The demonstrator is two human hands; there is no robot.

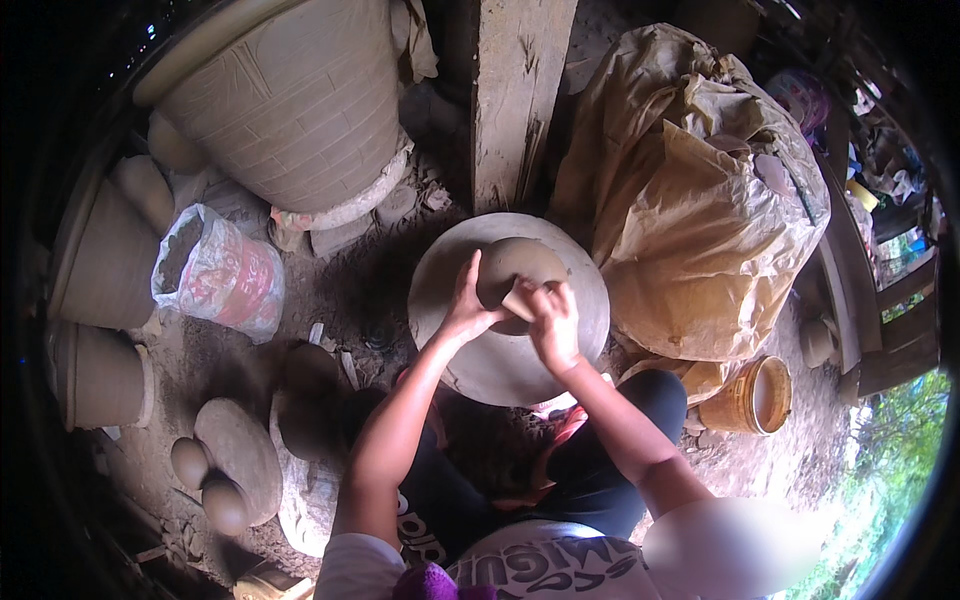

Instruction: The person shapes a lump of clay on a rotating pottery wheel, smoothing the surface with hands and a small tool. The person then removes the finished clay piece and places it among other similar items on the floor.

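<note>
Clay pot [515, 270] on wheel [500, 350]; sack [215, 270] left, bucket [755, 395] right, big pot [290, 95] behind.

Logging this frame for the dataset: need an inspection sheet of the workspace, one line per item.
Surface: round potter's wheel, grey with clay, set low over a dirt floor.
Job's things: small domed clay pot on the wheel; pale flat tool against its side.
Clutter: large ribbed clay pot, unfired pots at left, clay balls, open sack, plastic-covered heap, yellow bucket.
Grippers: left hand touches the pot's side; right hand holds the tool, fingers closed on it.
Cables: nothing seen.
Surroundings: wooden post, shed edge, greenery at lower right.
</note>
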